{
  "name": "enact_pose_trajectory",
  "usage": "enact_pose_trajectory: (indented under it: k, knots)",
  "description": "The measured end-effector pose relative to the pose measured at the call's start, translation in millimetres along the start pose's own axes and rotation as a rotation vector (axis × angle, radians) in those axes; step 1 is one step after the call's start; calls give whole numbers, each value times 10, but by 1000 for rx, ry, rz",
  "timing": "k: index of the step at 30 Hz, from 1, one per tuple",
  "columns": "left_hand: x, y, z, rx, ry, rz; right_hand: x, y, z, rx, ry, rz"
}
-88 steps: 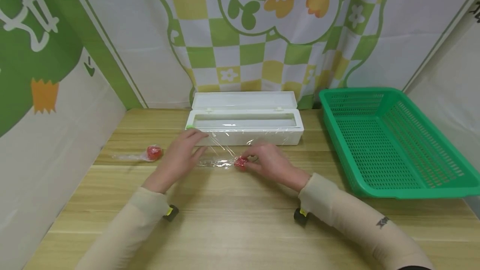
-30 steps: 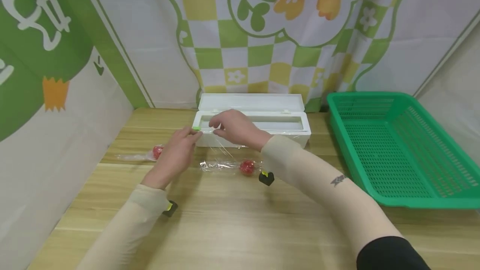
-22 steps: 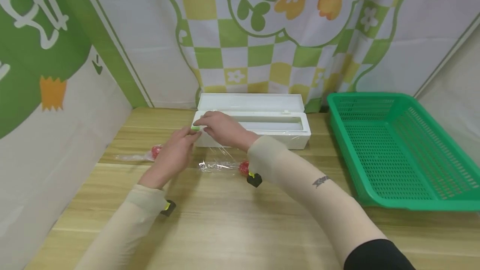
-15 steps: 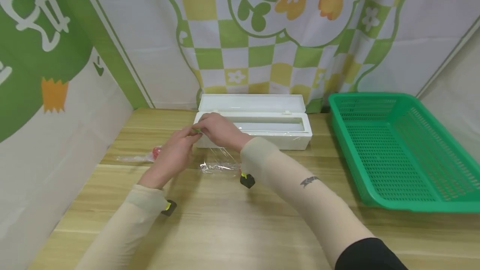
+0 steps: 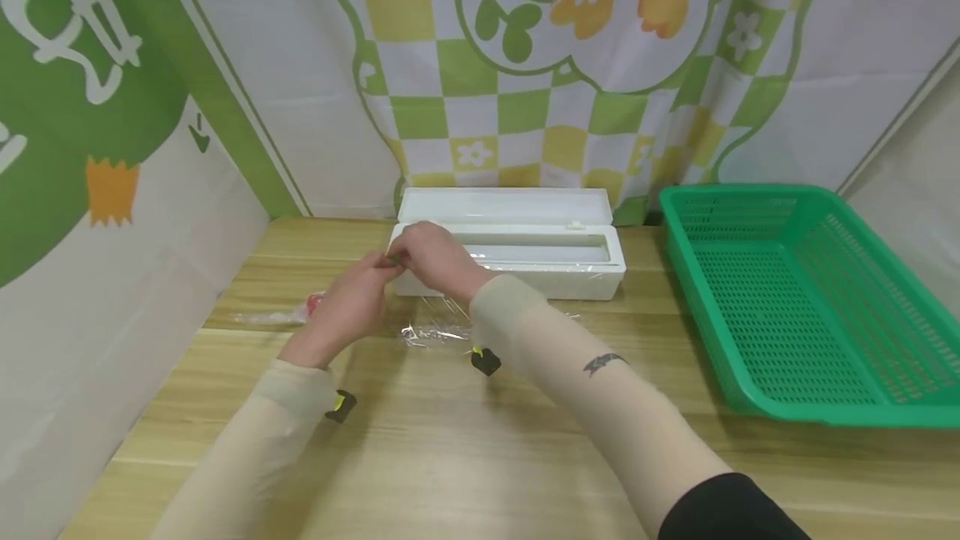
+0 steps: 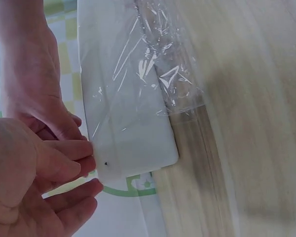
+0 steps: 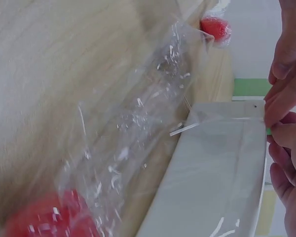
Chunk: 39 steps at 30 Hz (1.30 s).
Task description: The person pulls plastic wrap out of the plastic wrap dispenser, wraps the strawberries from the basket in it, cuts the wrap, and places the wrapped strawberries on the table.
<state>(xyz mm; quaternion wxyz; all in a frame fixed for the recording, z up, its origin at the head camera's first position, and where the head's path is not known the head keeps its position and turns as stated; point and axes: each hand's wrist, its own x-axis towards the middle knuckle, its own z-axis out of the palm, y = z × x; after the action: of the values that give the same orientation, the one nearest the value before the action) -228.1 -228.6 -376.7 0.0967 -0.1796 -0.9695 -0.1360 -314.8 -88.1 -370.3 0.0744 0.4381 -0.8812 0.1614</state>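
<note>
A white cling film dispenser (image 5: 532,282) stands at the table's back, lid raised. Clear cling film (image 5: 435,333) hangs over its front onto the table. At the left corner, my left hand (image 5: 352,302) grips the edge with thumb and forefinger. My right hand (image 5: 435,257) meets it there, pinching a small green slider (image 7: 269,131) mostly covered by fingers. A red round thing (image 7: 52,217) lies at the film in the right wrist view; my right forearm hides it in the head view. Another red round thing in film (image 7: 216,28) lies left, partly behind my left hand.
To the right is a green plastic basket (image 5: 795,332) with slotted sides. A patterned curtain (image 5: 495,107) hangs right behind the dispenser. The wooden table (image 5: 435,448) extends towards me. Each wrist carries a small black camera (image 5: 486,361).
My right hand has let go of the red round thing, leaving it on the table, and has moved left to the green slider. My left hand has stayed at the dispenser's left corner.
</note>
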Motion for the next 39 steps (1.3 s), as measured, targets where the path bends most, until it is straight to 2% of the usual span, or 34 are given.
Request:
enact_pose_trajectory:
  k: [6, 11, 15, 22, 39]
  knots:
    - [35, 28, -39, 31, -39, 12, -33, 48, -57, -9, -48, 10]
    - [61, 34, -60, 43, -54, 25, -59, 75, -78, -22, -52, -16]
    - [70, 30, -79, 33, -75, 24, -85, 88, -99, -16, -69, 1]
    - [102, 41, -109, 12, -93, 6, -139, 150, -161, -76, -95, -28]
    - [167, 56, -126, -12, -115, -63, -415, 422, -449, -153, -269, -27]
